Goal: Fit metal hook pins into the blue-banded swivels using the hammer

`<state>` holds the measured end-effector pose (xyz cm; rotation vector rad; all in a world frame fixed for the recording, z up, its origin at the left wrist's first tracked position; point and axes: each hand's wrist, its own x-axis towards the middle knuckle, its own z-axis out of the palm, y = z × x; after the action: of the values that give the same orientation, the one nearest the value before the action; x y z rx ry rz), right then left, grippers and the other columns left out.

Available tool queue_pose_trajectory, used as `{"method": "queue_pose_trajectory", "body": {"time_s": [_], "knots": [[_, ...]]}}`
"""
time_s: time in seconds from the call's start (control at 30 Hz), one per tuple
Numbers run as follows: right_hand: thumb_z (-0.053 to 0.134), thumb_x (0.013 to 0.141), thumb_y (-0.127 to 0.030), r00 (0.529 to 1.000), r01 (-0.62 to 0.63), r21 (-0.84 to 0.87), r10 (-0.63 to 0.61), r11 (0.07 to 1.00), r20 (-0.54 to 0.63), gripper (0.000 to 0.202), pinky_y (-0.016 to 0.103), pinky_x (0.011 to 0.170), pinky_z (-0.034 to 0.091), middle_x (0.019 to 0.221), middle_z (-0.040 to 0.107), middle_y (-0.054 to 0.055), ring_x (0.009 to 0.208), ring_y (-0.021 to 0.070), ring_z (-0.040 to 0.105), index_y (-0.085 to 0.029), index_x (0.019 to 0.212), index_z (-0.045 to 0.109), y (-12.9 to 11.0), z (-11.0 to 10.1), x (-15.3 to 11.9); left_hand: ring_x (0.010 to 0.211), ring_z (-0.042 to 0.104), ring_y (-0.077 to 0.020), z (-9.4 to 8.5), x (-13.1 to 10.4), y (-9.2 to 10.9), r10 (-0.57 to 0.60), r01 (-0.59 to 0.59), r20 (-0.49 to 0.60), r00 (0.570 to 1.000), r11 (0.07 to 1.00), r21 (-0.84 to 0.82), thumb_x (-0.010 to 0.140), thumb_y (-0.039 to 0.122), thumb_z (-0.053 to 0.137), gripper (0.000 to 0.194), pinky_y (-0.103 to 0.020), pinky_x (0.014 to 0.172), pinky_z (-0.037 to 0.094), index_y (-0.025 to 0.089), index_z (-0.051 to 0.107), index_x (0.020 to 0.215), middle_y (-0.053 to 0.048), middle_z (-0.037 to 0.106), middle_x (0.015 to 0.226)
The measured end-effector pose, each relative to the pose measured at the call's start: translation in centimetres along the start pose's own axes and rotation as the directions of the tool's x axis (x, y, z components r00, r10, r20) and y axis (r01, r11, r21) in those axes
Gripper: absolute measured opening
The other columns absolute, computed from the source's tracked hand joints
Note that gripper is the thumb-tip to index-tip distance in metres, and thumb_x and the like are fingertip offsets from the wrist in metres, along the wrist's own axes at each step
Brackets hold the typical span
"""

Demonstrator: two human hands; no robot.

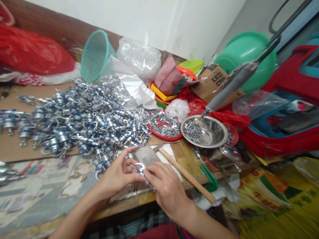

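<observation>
Near the table's front edge, both hands meet on a small blue and silver metal piece [141,169] with a ring. My left hand [119,174] has its thumb and fingers closed on the ring side. My right hand [165,186] pinches the piece from the other side, its lower end sticking out under the fingers. Just behind them lies a grey metal block [147,155]. A wooden handle [186,176] runs to the right of my right hand. Left of and behind my left hand spreads a large pile of similar blue and silver pieces [84,116].
A steel bowl [219,132] with small metal pins and a red tray [165,137] of small metal parts stand behind the handle. Farther back are a teal basket [94,56], a clear bag [139,58] and a green basin [249,59]. A grey rod slants over the bowl.
</observation>
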<state>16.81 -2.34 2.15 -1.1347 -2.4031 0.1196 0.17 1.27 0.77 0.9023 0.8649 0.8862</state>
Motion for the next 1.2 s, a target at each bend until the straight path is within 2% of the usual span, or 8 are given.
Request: {"method": "queue_pose_trajectory", "body": {"time_s": [0.2,0.37,0.5,0.67,0.73,0.83,1.1,1.2], "knots": [[0.036,0.085,-0.012,0.949,-0.263,0.090,0.275,0.961,-0.157,0.036,0.035,0.086,0.043,0.110,0.051,0.010,0.104,0.0200,0.049,-0.020,0.117,0.050,3.5,-0.4,-2.1,0.062,0.056,-0.0102,0.0,0.0,0.1,-0.026,0.026,-0.014,1.000,1.000,0.007,0.051,0.008,0.075,0.082,-0.026,0.058,0.049,0.024,0.030,0.118,0.005,0.056,0.071],[0.050,0.081,-0.026,0.843,-0.485,-0.216,0.519,0.847,0.143,0.031,0.039,0.073,0.047,0.088,0.058,0.010,0.084,0.0252,0.058,-0.013,0.110,0.055,8.1,-1.2,-3.4,0.062,0.056,-0.0103,0.0,0.0,0.2,-0.030,0.030,-0.022,0.999,0.999,0.032,0.050,0.008,0.076,0.084,-0.025,0.058,0.048,0.023,0.030,0.118,0.005,0.056,0.071],[0.047,0.083,-0.022,0.875,-0.470,-0.070,0.475,0.880,0.093,0.020,0.031,0.072,0.048,0.089,0.058,0.007,0.081,0.0191,0.059,-0.016,0.100,0.055,7.4,-2.7,-3.4,0.062,0.056,-0.0107,0.0,-0.1,0.1,-0.028,0.029,-0.032,0.999,0.999,0.032,0.050,0.008,0.076,0.084,-0.025,0.058,0.048,0.023,0.030,0.119,0.005,0.056,0.072],[0.043,0.084,-0.010,0.973,-0.180,0.070,0.188,0.981,-0.131,0.043,0.027,0.083,0.046,0.109,0.057,0.006,0.099,0.0159,0.055,-0.023,0.125,0.041,3.6,-5.4,-3.7,0.062,0.057,-0.0113,0.1,0.0,0.2,-0.027,0.028,-0.030,0.999,0.999,0.036,0.051,0.008,0.075,0.083,-0.027,0.058,0.049,0.024,0.030,0.119,0.005,0.056,0.071],[0.041,0.083,-0.005,0.989,-0.113,0.033,0.116,0.993,-0.088,0.050,0.026,0.079,0.048,0.108,0.058,0.006,0.095,0.0159,0.057,-0.024,0.129,0.037,2.6,-5.8,-4.1,0.061,0.057,-0.0112,0.1,0.0,0.2,-0.025,0.026,-0.027,0.999,0.999,0.033,0.051,0.008,0.075,0.083,-0.026,0.057,0.049,0.023,0.029,0.119,0.005,0.056,0.071],[0.037,0.081,-0.003,0.988,-0.139,-0.023,0.140,0.990,0.070,0.051,0.026,0.070,0.051,0.099,0.062,0.006,0.083,0.0157,0.061,-0.023,0.128,0.040,1.9,-5.5,-4.9,0.060,0.057,-0.0113,0.1,0.0,0.3,-0.035,0.036,-0.035,0.999,0.999,0.025,0.051,0.009,0.075,0.083,-0.026,0.056,0.050,0.023,0.029,0.118,0.005,0.056,0.071],[0.038,0.082,-0.004,0.986,-0.167,0.003,0.166,0.986,0.004,0.051,0.028,0.074,0.052,0.100,0.062,0.007,0.087,0.0174,0.061,-0.024,0.129,0.040,2.1,-4.2,-6.3,0.063,0.059,-0.0123,0.1,-0.1,0.2,-0.027,0.029,-0.034,0.999,0.999,0.035,0.052,0.009,0.075,0.083,-0.028,0.061,0.050,0.023,0.029,0.119,0.005,0.058,0.072],[0.043,0.081,-0.005,0.965,-0.204,0.077,0.214,0.976,-0.152,0.053,0.026,0.076,0.050,0.104,0.060,0.006,0.090,0.0165,0.060,-0.027,0.129,0.039,2.1,-4.4,-6.3,0.063,0.058,-0.0121,0.0,-0.1,0.2,-0.028,0.030,-0.038,0.999,0.999,0.040,0.051,0.009,0.076,0.083,-0.028,0.061,0.050,0.024,0.030,0.119,0.005,0.058,0.072]]}}
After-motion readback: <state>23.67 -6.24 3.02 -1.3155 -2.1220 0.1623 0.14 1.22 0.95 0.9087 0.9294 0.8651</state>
